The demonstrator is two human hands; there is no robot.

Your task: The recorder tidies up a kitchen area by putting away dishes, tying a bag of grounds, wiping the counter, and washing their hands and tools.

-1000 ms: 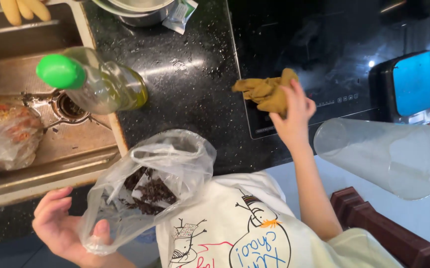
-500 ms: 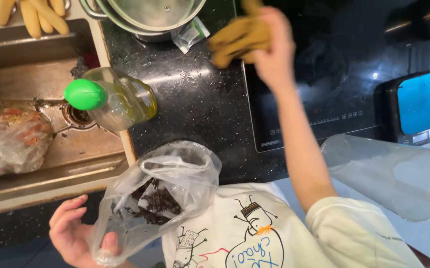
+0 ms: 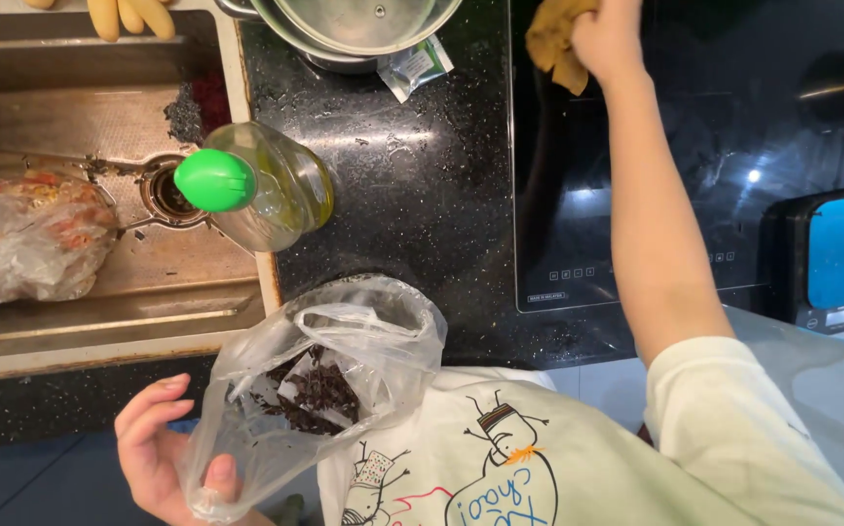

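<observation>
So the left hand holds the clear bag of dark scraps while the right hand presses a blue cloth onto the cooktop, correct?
Not quite: the cloth is yellowish-brown, not blue, as the head view shows. The rest stands: the left hand holds the clear bag of dark scraps, and the right hand presses the cloth onto the cooktop.

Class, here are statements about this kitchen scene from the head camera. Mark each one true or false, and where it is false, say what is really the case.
1. The left hand holds a clear plastic bag with dark scraps inside. True.
2. The right hand presses a blue sponge on the counter. False: it holds a yellow-brown cloth on the black cooktop.
3. The bottle has a red cap. False: the cap is green.
4. A wrapped bundle lies in the sink. True.
</observation>
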